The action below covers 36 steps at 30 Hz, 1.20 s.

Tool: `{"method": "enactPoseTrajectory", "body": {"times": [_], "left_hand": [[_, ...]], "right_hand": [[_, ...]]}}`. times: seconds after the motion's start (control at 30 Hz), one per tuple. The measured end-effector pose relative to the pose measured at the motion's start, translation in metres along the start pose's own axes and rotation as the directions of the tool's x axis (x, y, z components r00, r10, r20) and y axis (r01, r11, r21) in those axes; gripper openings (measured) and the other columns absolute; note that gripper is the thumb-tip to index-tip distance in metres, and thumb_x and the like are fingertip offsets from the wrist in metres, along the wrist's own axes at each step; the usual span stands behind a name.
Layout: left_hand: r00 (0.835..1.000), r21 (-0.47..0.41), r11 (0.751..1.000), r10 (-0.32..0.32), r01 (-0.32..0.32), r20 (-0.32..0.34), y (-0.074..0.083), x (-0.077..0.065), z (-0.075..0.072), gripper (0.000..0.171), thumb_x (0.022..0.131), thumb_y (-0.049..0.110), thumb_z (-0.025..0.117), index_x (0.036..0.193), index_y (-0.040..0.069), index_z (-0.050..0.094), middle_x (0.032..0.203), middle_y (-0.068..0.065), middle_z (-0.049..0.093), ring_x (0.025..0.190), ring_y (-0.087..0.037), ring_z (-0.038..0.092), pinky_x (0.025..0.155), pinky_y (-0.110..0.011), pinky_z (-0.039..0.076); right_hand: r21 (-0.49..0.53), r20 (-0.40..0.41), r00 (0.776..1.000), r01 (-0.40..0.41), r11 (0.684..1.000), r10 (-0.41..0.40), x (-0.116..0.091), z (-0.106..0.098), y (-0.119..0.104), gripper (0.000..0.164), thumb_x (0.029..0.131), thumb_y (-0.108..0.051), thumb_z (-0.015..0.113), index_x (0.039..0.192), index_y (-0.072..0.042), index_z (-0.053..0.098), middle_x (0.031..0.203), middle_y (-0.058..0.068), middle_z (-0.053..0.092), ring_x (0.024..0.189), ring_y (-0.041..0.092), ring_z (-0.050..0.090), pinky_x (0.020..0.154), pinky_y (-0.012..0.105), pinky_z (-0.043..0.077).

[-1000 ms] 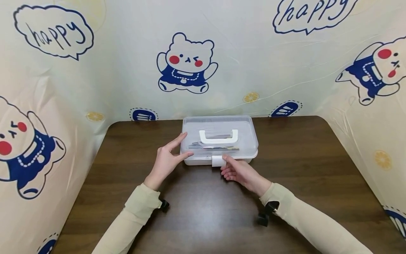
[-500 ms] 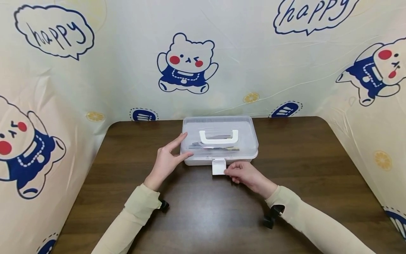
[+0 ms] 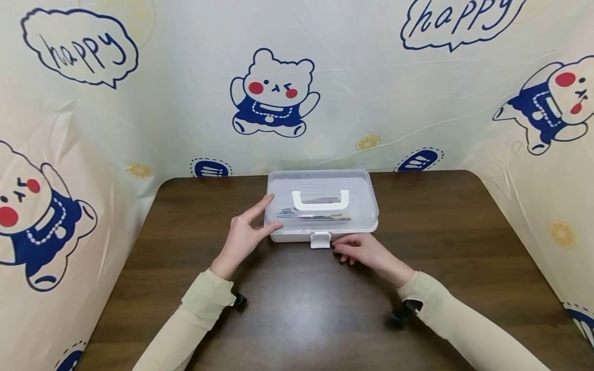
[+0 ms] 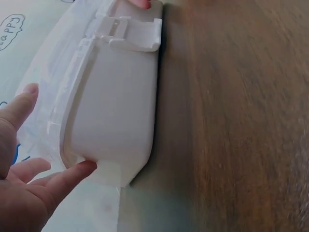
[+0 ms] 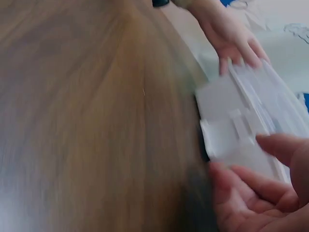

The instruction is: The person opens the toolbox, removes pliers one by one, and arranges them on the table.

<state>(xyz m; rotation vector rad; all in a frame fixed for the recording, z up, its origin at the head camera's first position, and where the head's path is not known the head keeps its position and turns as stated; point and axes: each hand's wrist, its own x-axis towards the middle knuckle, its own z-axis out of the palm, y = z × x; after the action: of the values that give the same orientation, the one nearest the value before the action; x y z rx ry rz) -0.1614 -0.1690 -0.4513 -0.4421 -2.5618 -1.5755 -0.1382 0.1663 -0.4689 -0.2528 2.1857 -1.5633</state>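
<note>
A plastic box (image 3: 322, 238) with a clear lid (image 3: 320, 180) and a white handle (image 3: 321, 207) stands at the back of the table; thin, long items (image 3: 315, 215) show through the lid. On its front, the white latch (image 3: 320, 240) hangs folded down. My left hand (image 3: 242, 234) rests on the box's left end, its straight fingers (image 4: 77, 176) at the side and rim. My right hand (image 3: 364, 251) is just right of the latch, thumb (image 5: 280, 145) apart from loosely bent fingers, with nothing in its hold.
The dark wooden table (image 3: 287, 309) carries the box near its back edge. Behind and on both sides hangs a pale cloth (image 3: 195, 93) printed with bears. A small black device (image 3: 402, 313) is strapped at the right wrist, and another (image 3: 239, 301) at the left.
The latch was up against the lid; my right hand swung it outward and down, then let go and moved slightly right. The left hand and the box stay in place.
</note>
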Motion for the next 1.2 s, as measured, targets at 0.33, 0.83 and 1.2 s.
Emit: {"method": "enactPoseTrajectory", "body": {"times": [0.33,0.83,1.2], "left_hand": [[0.995,-0.127,0.99,-0.044,0.056,0.093,-0.009,-0.002,-0.012,0.092,0.088,0.006,0.083,0.164,0.019,0.032,0.168,-0.005,0.033,0.149,-0.029,0.042,0.099,-0.031,0.052],[0.987,0.023,0.999,-0.03,0.027,0.157,-0.02,-0.004,-0.013,0.082,0.085,0.011,0.087,0.156,0.011,0.047,0.159,-0.013,0.047,0.133,-0.035,0.059,0.098,-0.04,0.054],[0.993,0.125,0.992,0.015,-0.029,0.114,-0.01,-0.005,-0.024,0.071,0.083,0.019,0.089,0.147,0.009,0.058,0.152,-0.007,0.054,0.136,-0.031,0.056,0.105,-0.044,0.049]], "right_hand": [[-0.204,-0.039,0.999,-0.017,0.979,0.009,-0.022,-0.074,0.007,0.038,0.101,-0.027,0.071,0.12,0.006,0.071,0.105,0.019,0.076,0.091,0.03,0.074,0.083,0.041,0.062],[-0.429,-0.127,0.932,0.258,0.866,-0.34,-0.004,-0.093,0.029,0.08,0.089,-0.018,0.084,0.158,-0.012,0.045,0.16,0.014,0.046,0.14,0.039,0.052,0.109,0.054,0.045],[-0.386,-0.197,0.913,0.262,0.885,-0.356,-0.015,-0.095,0.017,0.062,0.086,-0.016,0.086,0.143,-0.006,0.063,0.152,0.016,0.055,0.139,0.039,0.052,0.105,0.011,0.039]]}}
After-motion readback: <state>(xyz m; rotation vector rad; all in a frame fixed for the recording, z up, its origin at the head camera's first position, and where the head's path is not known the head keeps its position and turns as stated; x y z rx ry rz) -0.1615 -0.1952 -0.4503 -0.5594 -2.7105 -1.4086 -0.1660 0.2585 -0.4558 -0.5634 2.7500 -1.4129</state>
